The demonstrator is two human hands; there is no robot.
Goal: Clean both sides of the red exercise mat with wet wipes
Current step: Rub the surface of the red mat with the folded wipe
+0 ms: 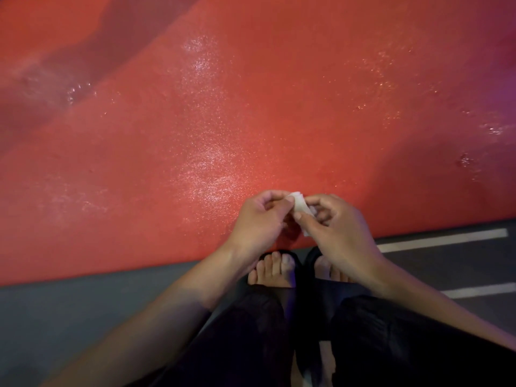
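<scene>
The red exercise mat (251, 107) fills most of the view, lying flat with glistening wet streaks across its textured surface. A small folded white wet wipe (301, 206) is held above the mat's near edge. My left hand (259, 222) pinches the wipe's left side with thumb and fingertips. My right hand (337, 230) grips its right side, and part of the wipe is hidden inside those fingers. Both hands are off the mat's surface.
Grey floor (69, 317) runs along the mat's near edge, with white painted lines (444, 240) at the right. My feet in black slides (282, 270) stand just at the mat's edge, with dark trouser legs below. A darker fold of mat lies at the upper left.
</scene>
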